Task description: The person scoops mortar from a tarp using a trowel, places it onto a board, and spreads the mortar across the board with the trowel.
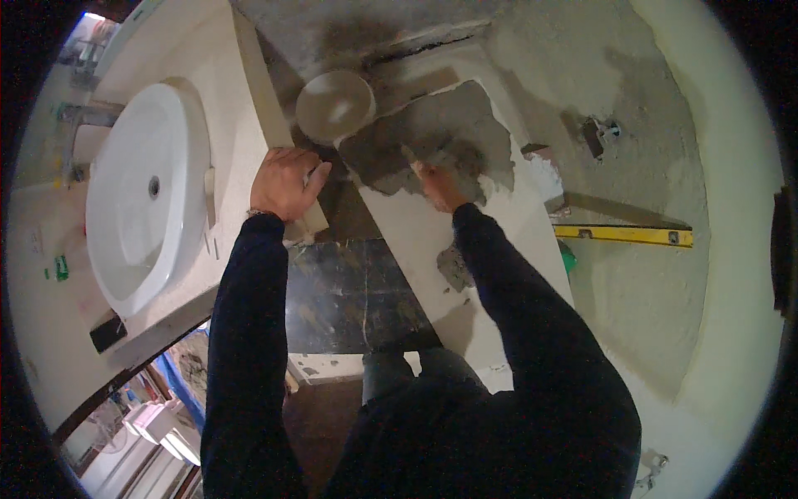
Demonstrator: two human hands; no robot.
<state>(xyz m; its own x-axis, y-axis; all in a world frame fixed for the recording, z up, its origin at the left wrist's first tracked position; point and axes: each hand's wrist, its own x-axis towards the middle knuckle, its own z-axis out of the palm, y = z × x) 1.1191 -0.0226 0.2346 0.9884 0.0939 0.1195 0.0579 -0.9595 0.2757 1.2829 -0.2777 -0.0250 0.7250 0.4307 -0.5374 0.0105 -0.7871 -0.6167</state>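
Note:
Below me a long white panel [416, 216] slants from upper middle toward my right knee. Wet grey mortar [490, 125] covers its far part in a ragged patch. Over this patch is my right hand [440, 188], closed with its fingers pressed together. What it grips is hard to make out against the dark mortar; a short pale end shows at its fingers. A smaller mortar smear [450, 268] lies by my right forearm. My left hand [285, 181] is closed round the edge of the light countertop [237, 108], left of the panel.
A white oval washbasin [179, 224] sits on the countertop. A round pale bowl [335, 106] stands beyond the mortar. To the right, a yellow spirit level [623, 234] and a green object [568, 256] lie beside the panel. A dark tiled surface [341, 291] lies between countertop and panel.

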